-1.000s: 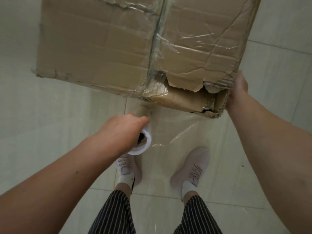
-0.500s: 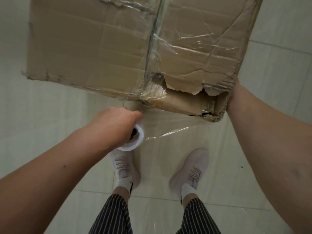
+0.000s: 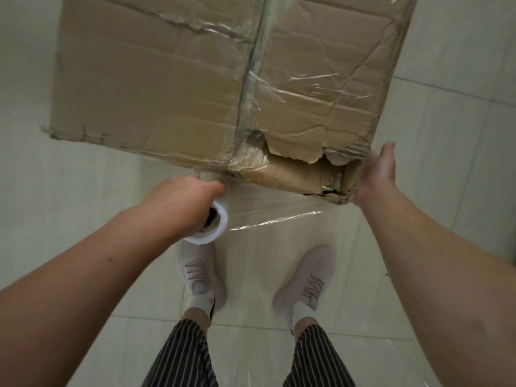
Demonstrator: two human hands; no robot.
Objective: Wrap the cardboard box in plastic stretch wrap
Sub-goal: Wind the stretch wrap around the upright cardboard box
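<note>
Gripping the stretch wrap roll [image 3: 212, 224] below the cardboard box [image 3: 223, 88], left hand [image 3: 181, 202] fingers curled around it; right hand [image 3: 377, 171] fingers relaxed beside box corner.

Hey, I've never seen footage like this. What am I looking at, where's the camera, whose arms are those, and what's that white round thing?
There is no machine here. This is a single picture from a camera worn on a person's head, looking down, so the hands, striped trousers and shoes are the wearer's own. The left hand grips a roll of stretch wrap; the white ring is the roll's end. A clear film runs from the roll to the near side of a big cardboard box, which is torn at one corner. The right hand is open beside that corner and holds nothing; whether it touches the box is unclear. Below is a pale tiled floor.
</note>
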